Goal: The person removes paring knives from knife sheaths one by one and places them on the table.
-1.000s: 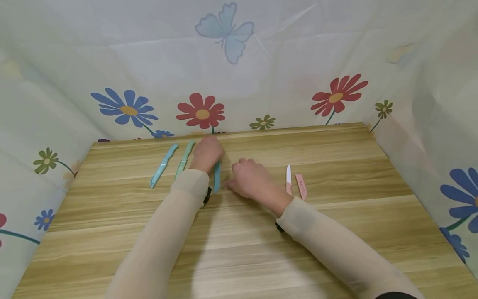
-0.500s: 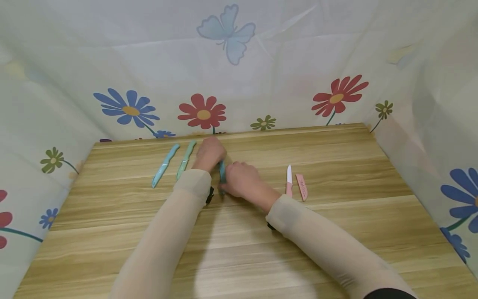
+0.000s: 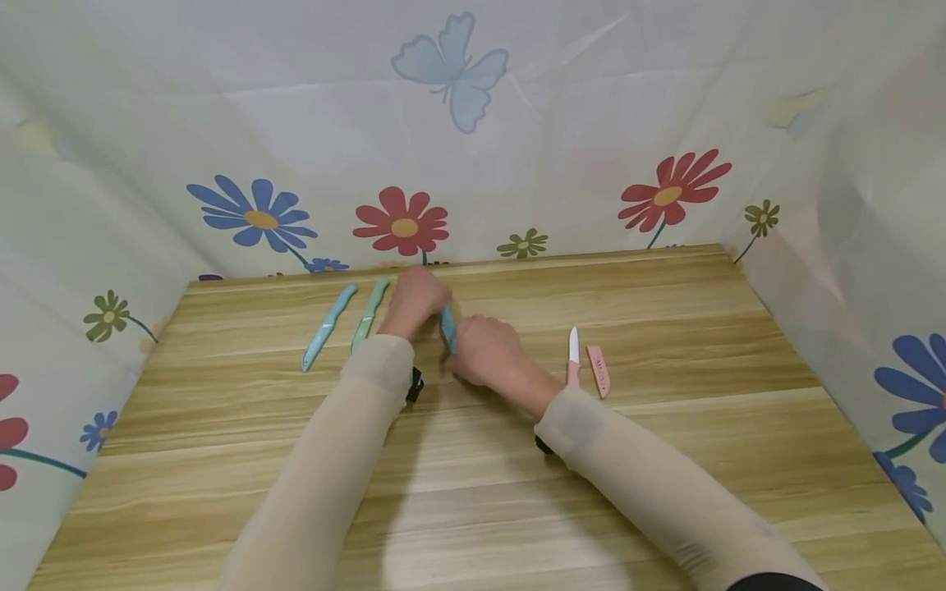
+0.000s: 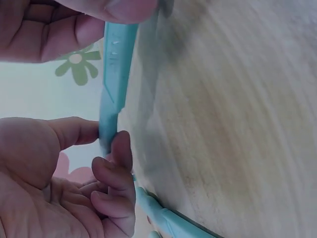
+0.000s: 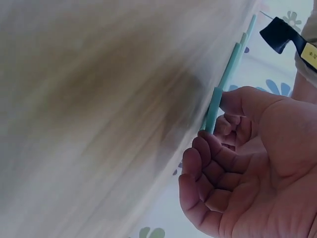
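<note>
A blue knife [image 3: 447,330] in its blue sheath [image 4: 119,64] spans the gap between both hands, close over the table. My left hand [image 3: 417,297] pinches its handle [image 4: 107,126] between thumb and fingers at the far end. At the near end, the thumb and fingertips of my right hand [image 3: 488,349] grip the sheath, hiding its tip. Left of my left hand lie a light blue knife [image 3: 328,328] and a green knife [image 3: 369,317], both sheathed.
To the right of my right hand lie a pink knife [image 3: 573,357] with a bare white blade and its separate pink sheath [image 3: 599,372]. A flowered white curtain [image 3: 562,148] borders the wooden table [image 3: 665,312] at the back and sides.
My right hand has moved left and taken hold of the blue sheath. The knife has swung so its near end points more to the right. Other knives stay in place.
</note>
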Available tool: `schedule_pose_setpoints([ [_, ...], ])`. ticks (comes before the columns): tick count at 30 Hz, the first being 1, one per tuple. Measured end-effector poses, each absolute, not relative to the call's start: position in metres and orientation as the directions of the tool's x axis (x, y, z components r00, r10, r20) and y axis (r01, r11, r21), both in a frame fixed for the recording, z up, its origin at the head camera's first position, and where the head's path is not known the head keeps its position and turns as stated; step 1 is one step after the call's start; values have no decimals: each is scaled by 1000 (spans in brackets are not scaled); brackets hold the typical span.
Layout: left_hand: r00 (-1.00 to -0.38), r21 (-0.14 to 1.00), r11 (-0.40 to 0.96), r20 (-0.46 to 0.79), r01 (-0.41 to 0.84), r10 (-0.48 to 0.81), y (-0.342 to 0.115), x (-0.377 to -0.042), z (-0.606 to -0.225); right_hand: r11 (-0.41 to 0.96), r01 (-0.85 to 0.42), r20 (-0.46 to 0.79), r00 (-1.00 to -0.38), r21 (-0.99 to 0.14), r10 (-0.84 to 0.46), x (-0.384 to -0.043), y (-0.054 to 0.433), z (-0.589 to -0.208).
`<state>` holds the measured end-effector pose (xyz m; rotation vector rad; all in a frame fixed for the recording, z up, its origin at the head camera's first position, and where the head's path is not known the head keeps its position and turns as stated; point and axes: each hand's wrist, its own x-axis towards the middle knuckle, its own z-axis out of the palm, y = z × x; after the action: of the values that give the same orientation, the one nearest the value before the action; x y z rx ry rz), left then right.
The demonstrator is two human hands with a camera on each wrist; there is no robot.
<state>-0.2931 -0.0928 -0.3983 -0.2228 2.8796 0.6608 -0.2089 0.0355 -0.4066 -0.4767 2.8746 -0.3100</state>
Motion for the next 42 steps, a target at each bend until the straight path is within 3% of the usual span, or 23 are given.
schedule_pose_setpoints([
  [8,-977,589,781,-162,-207,-136,-98,-291,-389,917,-307,-108,-933,-256,-343,-212,48,-401],
  [18,-968,744,620,-213,-250,-135,-105,-291,-385,910,-331,-64,-932,-251,-357,-208,63,-389],
  [27,-970,911,333,-235,-243,-65,-110,-278,-382,900,-300,-56,-941,-315,-334,-206,76,-381],
  [42,-960,958,-52,-280,-281,29,-115,-254,-374,858,-302,3,-944,-415,-330,-203,100,-374],
])
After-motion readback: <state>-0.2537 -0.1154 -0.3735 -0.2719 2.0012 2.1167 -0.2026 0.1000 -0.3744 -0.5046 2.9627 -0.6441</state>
